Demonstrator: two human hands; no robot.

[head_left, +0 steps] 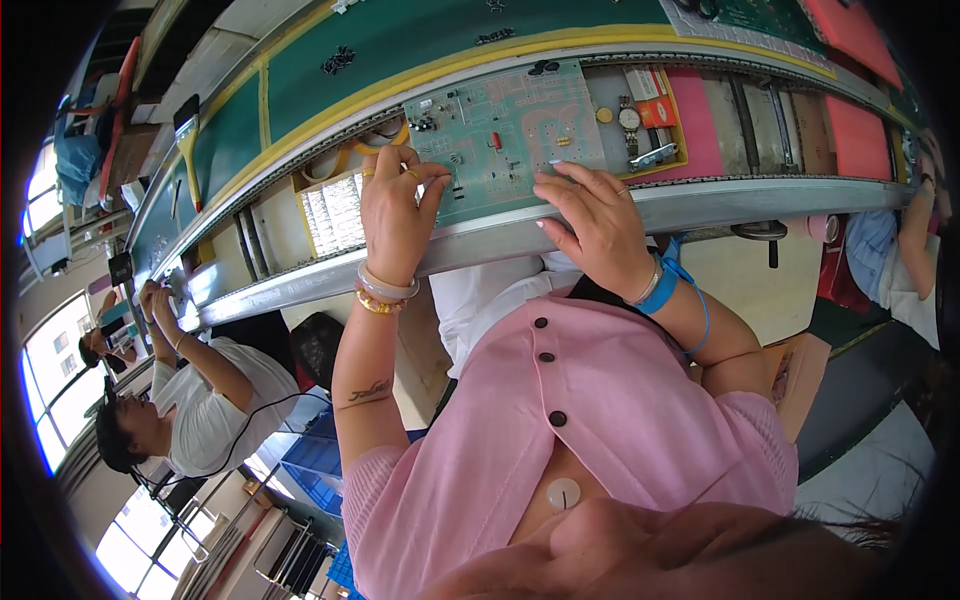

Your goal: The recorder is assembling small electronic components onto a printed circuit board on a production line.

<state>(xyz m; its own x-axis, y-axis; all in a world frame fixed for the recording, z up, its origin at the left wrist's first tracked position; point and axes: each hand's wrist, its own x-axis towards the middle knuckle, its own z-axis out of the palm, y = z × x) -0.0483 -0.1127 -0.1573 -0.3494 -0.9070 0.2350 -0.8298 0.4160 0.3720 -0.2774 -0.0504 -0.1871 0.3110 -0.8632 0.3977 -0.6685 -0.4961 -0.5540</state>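
Observation:
A green circuit board [520,98] lies across the metal rails in front of me. Small parts stand on it, among them a red cylindrical component [495,141] and a yellow component [562,141]. My left hand [396,215] is at the board's near left corner, thumb and index finger pinched together. Whatever sits between those fingertips is too small to make out. Over the near right edge of the board rests my right hand [603,226], fingers spread and holding nothing. A blue band [660,290] circles the right wrist.
Right of the board, a yellow-edged tray [682,140] holds a wristwatch [629,118] and small boxes. Orange-handled scissors [340,160] lie left. Black component piles [338,60] rest on the green belt [400,40] beyond. A brush [187,140] is far left. Co-workers sit on both sides.

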